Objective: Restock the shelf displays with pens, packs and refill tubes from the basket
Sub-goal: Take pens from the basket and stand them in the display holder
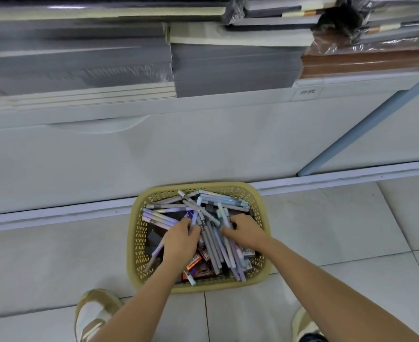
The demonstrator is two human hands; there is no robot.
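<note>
The left grip (181, 239) is down in the basket (131, 243), knuckles up, its fingers curled in and pinching a lilac pen (194, 219) that sticks out past the fingertips toward the shelf. The right grip (246, 232) is just beside it, also inside the basket, with its thumb pointing left and its fingers bent down into the heap; they are buried among the pens, so I cannot tell whether they close on anything or only press.

The basket is a tan plastic one with a lattice wall. It stands on the pale tiled floor (326, 218), close against the foot of the white shelf unit (203, 144). It is heaped with loose pens (209, 240) in grey, lilac and pale blue, lying crosswise over one another, and with flat packs under them; one orange pack (194, 261) shows near the left wrist.

Above the white front panel the shelf carries stacked notebooks (228, 67) in clear wrap, mostly grey with a brown stack to the right. A small paper label (307, 91) sits on the shelf edge there, its writing too blurred to read.

At the bottom of the view are two shoes, the left shoe (92, 314) and the right shoe (304, 324), one on each side of the forearms.
</note>
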